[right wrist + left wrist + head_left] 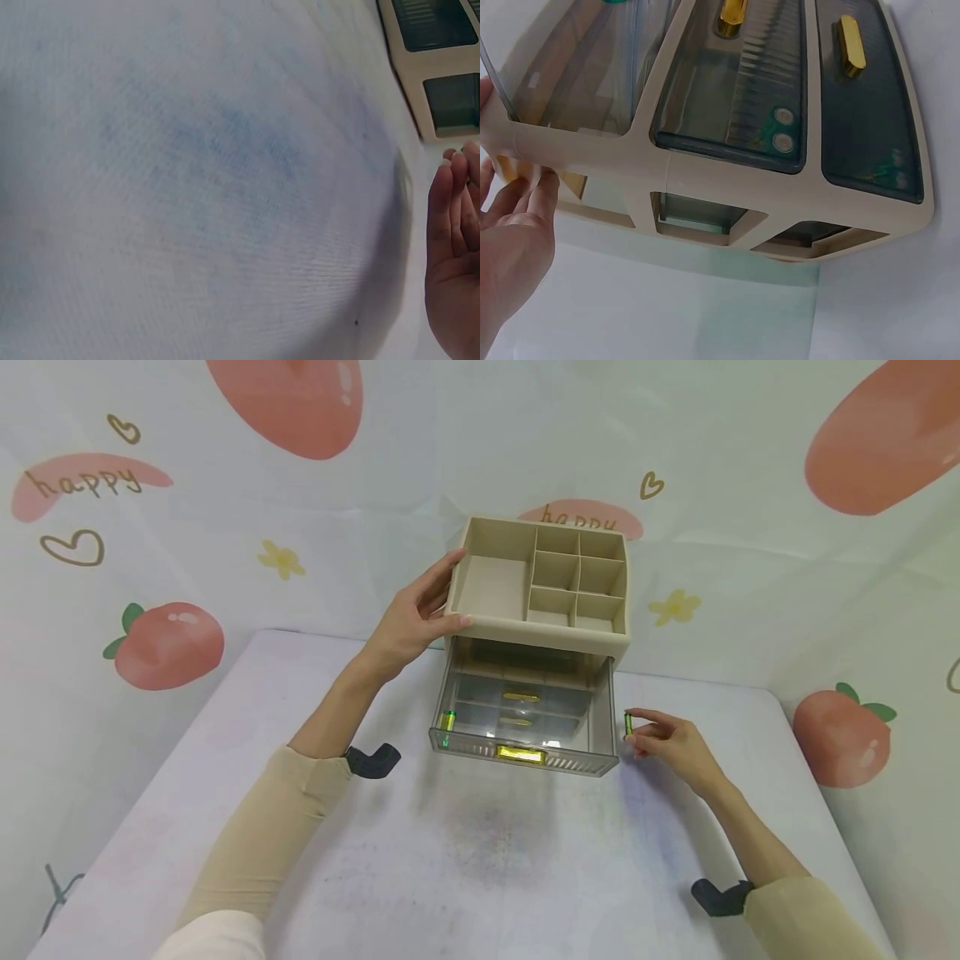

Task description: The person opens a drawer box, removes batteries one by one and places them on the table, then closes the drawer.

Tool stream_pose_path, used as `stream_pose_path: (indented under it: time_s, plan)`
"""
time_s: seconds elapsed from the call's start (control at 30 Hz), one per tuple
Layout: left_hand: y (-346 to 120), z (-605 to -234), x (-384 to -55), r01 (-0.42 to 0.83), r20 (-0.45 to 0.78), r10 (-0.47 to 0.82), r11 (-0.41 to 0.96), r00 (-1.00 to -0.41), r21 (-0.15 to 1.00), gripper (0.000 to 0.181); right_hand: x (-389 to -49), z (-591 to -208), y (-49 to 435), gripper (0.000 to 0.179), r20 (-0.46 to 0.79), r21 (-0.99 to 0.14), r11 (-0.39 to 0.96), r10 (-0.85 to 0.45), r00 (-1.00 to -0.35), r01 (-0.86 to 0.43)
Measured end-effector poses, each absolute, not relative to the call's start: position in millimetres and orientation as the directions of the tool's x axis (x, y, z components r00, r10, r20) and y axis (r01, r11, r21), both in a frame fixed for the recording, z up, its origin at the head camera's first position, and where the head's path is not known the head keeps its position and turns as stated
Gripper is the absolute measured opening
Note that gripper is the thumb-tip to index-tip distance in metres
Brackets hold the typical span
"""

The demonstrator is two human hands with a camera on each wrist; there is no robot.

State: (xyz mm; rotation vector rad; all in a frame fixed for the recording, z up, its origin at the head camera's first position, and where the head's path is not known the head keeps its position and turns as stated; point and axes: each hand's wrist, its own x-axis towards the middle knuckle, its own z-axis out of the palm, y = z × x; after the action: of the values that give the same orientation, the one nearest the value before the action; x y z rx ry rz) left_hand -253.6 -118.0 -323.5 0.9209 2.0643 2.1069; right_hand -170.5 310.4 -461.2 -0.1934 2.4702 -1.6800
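Note:
A beige desktop drawer organizer (540,632) stands at the back of the table, its top split into one large compartment and several small ones. My left hand (408,622) grips its upper left side, thumb on the top front rim; in the left wrist view the fingers (544,196) reach to a side opening. The clear top drawer (577,764) is pulled out, and a small green battery (447,721) stands in its front left corner. Just right of that drawer, my right hand (671,745) pinches another green battery (628,725) between thumb and fingertips.
Lower drawers with gold handles (851,43) are closed below the pulled-out one. A patterned cloth backdrop (405,468) hangs directly behind the organizer. The pale table (480,877) spreads out in front, and dark straps (372,762) sit at both wrists.

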Motion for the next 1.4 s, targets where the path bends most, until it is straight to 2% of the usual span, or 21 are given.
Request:
stream_pose_path:
  time_s: [0.3, 1.13, 1.4]
  plan:
    - [-117.3, -323.8, -254.0, 0.359, 0.368, 0.435, -0.106, -0.822, 0.927, 0.08, -175.2, -471.6, 312.2, 0.053, -0.093, -0.925, 0.381, -0.211, -0.973, 0.006]
    - [-118.1, -325.3, -253.2, 0.35, 0.363, 0.445, -0.114, -0.819, 0.93, 0.079, -184.7, -474.8, 310.7, 0.048, -0.12, -0.838, 0.544, -0.27, -0.955, -0.049]
    - [-116.4, -325.4, -252.2, 0.341, 0.365, 0.44, -0.137, -0.82, 0.93, 0.079, -187.7, -475.7, 311.5, 0.049, -0.17, -0.85, 0.527, -0.276, -0.946, -0.001]
